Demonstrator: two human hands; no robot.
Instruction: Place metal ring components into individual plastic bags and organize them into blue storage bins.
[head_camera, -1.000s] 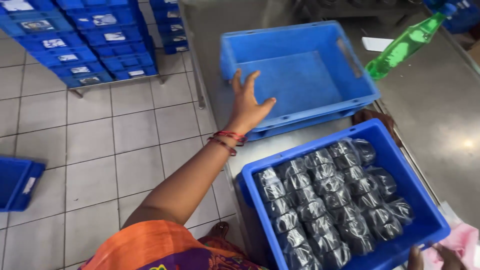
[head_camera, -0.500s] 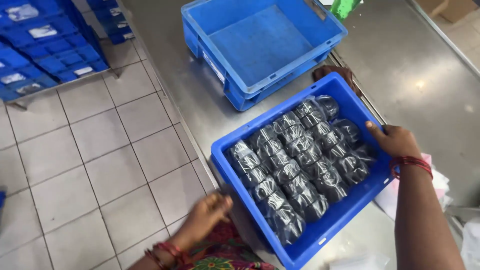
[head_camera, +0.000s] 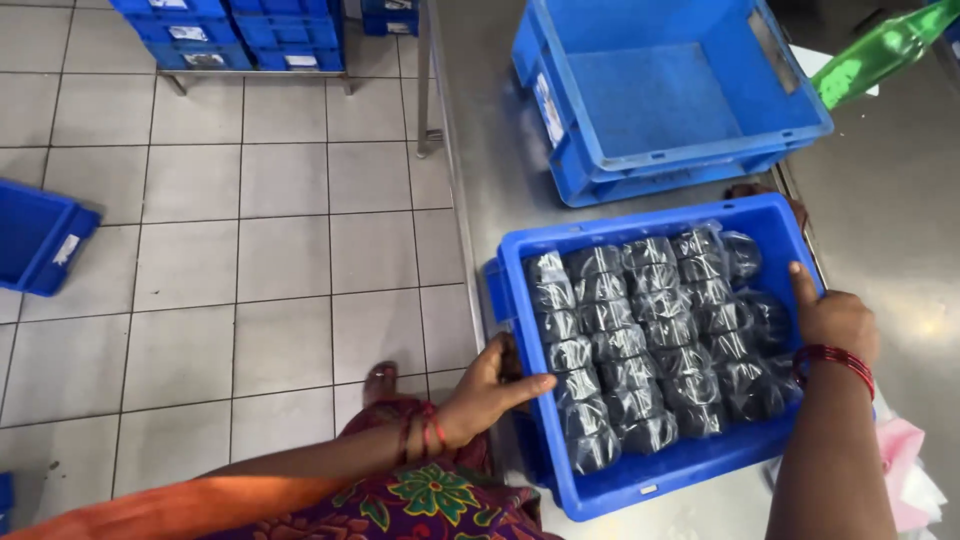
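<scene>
A blue plastic crate (head_camera: 640, 478) sits at the near edge of a steel table (head_camera: 880, 210). It is packed with several dark round parts wrapped in clear plastic (head_camera: 650, 330). My left hand (head_camera: 490, 390) grips the crate's left wall, thumb over the rim. My right hand (head_camera: 832, 318) holds the right wall, fingers over the edge. Both wrists wear red bangles.
An empty blue crate (head_camera: 590, 170) stands further back on the table. A green bottle (head_camera: 880, 50) lies at the far right. Stacked blue crates (head_camera: 240, 30) stand on the tiled floor at the back, and another blue crate (head_camera: 35, 235) sits at the left. A pink cloth (head_camera: 905, 460) lies by my right arm.
The view has shifted and the full crate sits more squarely in front. My left hand has come up from the crate's low corner to grip its left wall. My right hand stays on the right wall.
</scene>
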